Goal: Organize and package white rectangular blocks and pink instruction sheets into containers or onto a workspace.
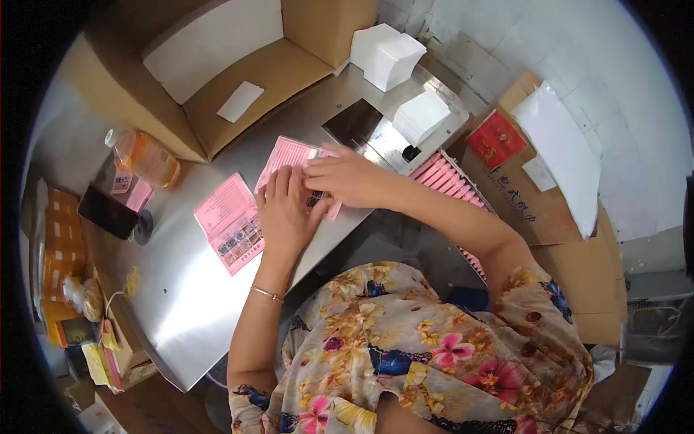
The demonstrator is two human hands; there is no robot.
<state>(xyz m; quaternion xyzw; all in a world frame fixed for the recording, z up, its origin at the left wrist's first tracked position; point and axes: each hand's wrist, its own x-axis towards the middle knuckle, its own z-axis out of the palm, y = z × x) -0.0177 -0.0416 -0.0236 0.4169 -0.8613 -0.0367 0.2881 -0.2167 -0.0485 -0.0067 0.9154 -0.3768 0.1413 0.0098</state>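
Two pink printed leaflets lie on the metal table, each with rows of small pictures. My left hand (pixel 288 206) rests palm down on the right-hand leaflet (pixel 285 151), its fingers stretched out and its thumb spread toward the right. Across the same sheet from the right comes my right hand (pixel 340 177), fingers reaching to the left hand's fingertips. Those fingers look stretched out and lie on the paper; their tips are partly hidden. A white edge shows beside them on the leaflet. The other leaflet (pixel 230 220) lies left of my left hand, touched by neither hand.
Behind the hands stands an open cardboard box (pixel 260 69) with a white card (pixel 241 101) inside. Stacks of white cards (pixel 421 117) stand at the back right, near a dark flat panel (pixel 356 123). Pink folded pieces (pixel 452 181) fill a container. An orange bottle (pixel 144 155) and phone (pixel 108 211) stand left.
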